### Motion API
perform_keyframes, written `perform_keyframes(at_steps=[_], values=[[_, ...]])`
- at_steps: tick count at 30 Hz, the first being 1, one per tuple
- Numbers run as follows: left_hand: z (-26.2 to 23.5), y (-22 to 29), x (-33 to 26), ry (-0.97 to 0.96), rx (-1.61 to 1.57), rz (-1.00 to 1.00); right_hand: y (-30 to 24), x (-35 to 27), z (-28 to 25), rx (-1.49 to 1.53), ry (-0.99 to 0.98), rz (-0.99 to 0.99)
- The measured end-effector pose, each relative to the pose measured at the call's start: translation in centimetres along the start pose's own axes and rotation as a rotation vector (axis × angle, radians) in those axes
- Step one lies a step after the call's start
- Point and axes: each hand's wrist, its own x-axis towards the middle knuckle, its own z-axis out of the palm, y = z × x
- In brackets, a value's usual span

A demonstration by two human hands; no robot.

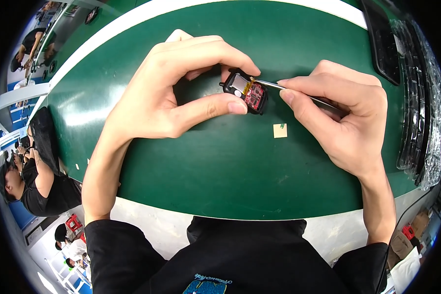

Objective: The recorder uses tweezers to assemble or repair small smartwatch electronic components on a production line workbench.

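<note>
Between the thumb and fingers of my left hand (181, 85) is a small black electronic device (256, 102) with its inside exposed. A red circuit board, a silvery block and a strip of amber tape show in its casing. My right hand (343, 110) pinches a pair of thin metal tweezers (270, 84), partly hidden by the fingers. The tip meets the device's upper right edge, beside the amber tape; whether it grips anything is too small to tell. Just below lies a small cream paper square (280, 131) with a green mark.
The green table (220, 171) curves round in front of me. At the right stand black trays (410, 108) with clear plastic wrap (432, 122) and a dark flat panel (381, 44). A black mesh object (45, 139) is at the left edge, near a seated person (39, 181).
</note>
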Motion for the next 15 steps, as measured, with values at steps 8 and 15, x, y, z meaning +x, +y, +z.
perform_keyframes(at_steps=[8,15], values=[[0.19,-0.06,0.12,0.006,0.026,0.056,-0.17,-0.27,0.3,0.007,0.035,0.024],[0.13,0.15,0.24,-0.001,0.008,0.044,-0.16,-0.29,0.07,0.012,0.018,0.012]])
